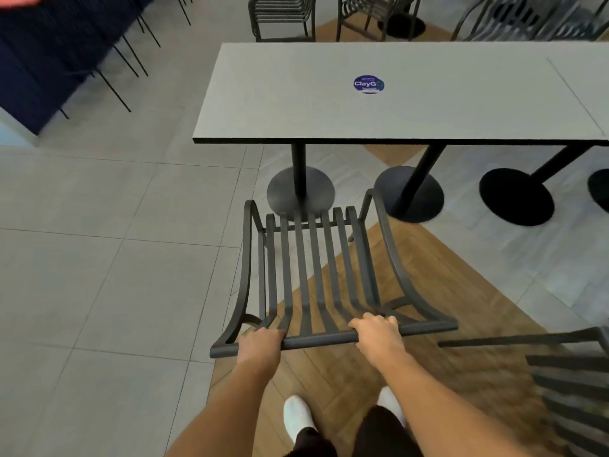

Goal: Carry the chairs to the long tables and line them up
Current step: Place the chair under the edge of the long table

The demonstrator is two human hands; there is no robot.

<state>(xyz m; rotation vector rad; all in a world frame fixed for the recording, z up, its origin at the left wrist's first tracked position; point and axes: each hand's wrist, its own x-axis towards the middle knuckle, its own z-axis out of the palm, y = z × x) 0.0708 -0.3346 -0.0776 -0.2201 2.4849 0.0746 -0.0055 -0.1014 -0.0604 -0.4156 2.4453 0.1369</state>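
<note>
Both hands, left hand and right hand, each grip curled around one black slatted chair, facing one long tabletop, three chairs beyond

Both bare forearms reach forward and down from the bottom of the view, and they come a little closer to each other toward the hands. The left hand has its back turned up and its fingers are curled over the top rail of the chair. The right hand grips the same rail further to the right, knuckles up, fingers wrapped over the bar. The two hands are apart, and both wrists look quite straight
</note>
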